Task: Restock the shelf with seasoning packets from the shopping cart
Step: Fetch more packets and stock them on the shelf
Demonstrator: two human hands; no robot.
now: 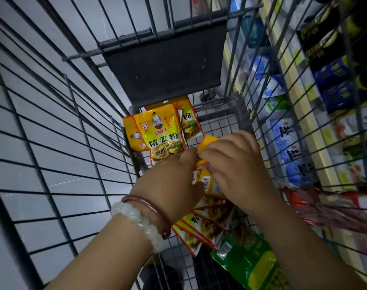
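Observation:
Both my hands are down inside the wire shopping cart (78, 126). My left hand (170, 181), with two bracelets on the wrist, holds a stack of yellow seasoning packets (207, 181) against its palm. My right hand (234, 164) pinches a yellow packet (207, 142) at the top of that stack. More yellow packets (159, 130) lie at the cart's far end. Several others (203, 225) fan out below my hands.
A green packet (247, 256) lies in the cart's near right corner. A dark folded child-seat flap (163, 68) stands at the cart's far end. To the right, beyond the wires, store shelves (287, 65) hold blue, white and dark packages. Grey floor shows on the left.

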